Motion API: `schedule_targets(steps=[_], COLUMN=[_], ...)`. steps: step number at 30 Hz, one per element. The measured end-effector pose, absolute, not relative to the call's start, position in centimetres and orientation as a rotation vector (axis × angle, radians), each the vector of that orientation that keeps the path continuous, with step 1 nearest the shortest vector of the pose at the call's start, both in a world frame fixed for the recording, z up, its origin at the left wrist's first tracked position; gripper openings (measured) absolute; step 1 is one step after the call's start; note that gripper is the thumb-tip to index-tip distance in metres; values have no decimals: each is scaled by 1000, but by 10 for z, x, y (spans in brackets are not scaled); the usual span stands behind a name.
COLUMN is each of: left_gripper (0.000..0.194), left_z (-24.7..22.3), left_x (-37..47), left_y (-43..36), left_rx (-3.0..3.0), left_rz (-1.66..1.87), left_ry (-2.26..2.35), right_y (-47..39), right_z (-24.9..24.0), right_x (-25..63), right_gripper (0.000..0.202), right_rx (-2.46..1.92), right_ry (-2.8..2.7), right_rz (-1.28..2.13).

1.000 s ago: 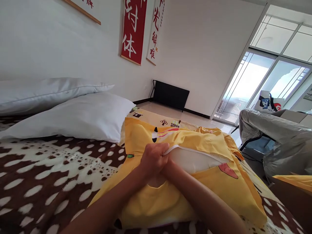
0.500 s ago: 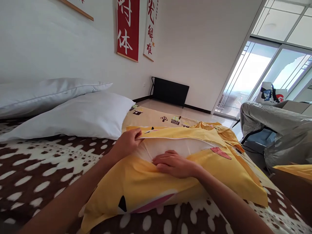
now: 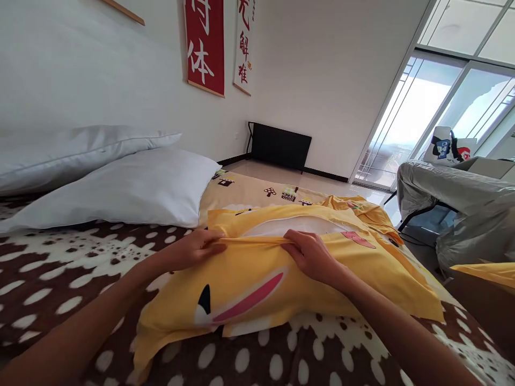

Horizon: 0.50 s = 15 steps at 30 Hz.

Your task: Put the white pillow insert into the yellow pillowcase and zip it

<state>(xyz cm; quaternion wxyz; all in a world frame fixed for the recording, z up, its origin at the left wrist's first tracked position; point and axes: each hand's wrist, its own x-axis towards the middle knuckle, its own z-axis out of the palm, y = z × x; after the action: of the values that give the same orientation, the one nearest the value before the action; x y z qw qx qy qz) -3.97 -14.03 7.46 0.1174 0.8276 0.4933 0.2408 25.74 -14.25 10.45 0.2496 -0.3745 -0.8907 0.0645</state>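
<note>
A yellow pillowcase (image 3: 249, 273) with a pink and black cartoon print lies on the bed, with a white pillow (image 3: 298, 225) showing through its long opening. My left hand (image 3: 201, 249) is closed on the near edge of that opening at its left end. Further right along the same edge, my right hand (image 3: 308, 254) pinches the fabric too. Between the two hands the edge is drawn into a straight fold. Most of the pillow is hidden inside the case.
Two white pillows (image 3: 132, 187) lie stacked at the left on a brown, white-dotted blanket (image 3: 80, 273). Behind is a beige printed sheet (image 3: 257, 187). A plastic-wrapped piece of furniture (image 3: 454, 187) stands at right, and a black panel (image 3: 279, 147) leans against the wall.
My right hand has moved from lying on the exposed pillow to gripping the opening's near edge. My left hand has shifted from the far edge to the near one. Less white pillow shows.
</note>
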Motion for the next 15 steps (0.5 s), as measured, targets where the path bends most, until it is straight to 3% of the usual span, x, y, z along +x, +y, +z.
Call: schedule_targets(steps=[5, 11, 15], left_gripper=[39, 40, 38], left_z=[67, 56, 50], left_x=[-23, -21, -13], left_y=[-102, -82, -80], left_rx=[2116, 1756, 2051], left_rz=[1013, 1362, 1209], left_ry=[1471, 1489, 1632], right_y=[-113, -71, -49], right_z=[109, 116, 92], right_x=[278, 364, 392], right_gripper=[21, 35, 40], right_rx=[-1162, -1486, -1599], right_ry=[-2612, -2509, -2316], right_rz=[121, 37, -46])
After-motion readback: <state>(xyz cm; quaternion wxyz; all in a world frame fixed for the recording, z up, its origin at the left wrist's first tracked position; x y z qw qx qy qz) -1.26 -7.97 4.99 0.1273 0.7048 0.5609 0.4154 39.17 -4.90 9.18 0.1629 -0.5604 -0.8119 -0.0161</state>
